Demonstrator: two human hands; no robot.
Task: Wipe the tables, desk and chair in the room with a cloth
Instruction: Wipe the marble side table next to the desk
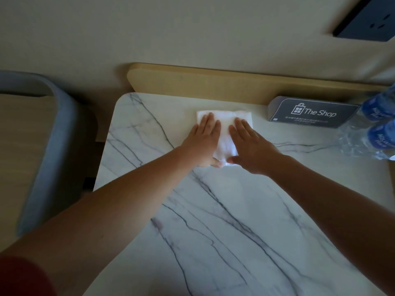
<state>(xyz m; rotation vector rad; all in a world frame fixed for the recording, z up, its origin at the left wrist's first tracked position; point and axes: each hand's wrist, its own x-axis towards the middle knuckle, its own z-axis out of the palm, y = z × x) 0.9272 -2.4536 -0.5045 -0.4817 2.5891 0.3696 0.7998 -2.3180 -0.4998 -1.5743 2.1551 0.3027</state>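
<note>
Light was dim & flat, shadows soft; wide-angle bent the edges; chair [61,133] & bottles [379,136] were blurred.

Both hands [226,142] flat on cloth [224,133], marble table [213,210].

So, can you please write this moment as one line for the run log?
table wipe | left hand flat on cloth | right hand flat on cloth | sign, bottles at right

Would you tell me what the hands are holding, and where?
Nothing is gripped: left hand and right hand press flat on the white cloth.
</note>
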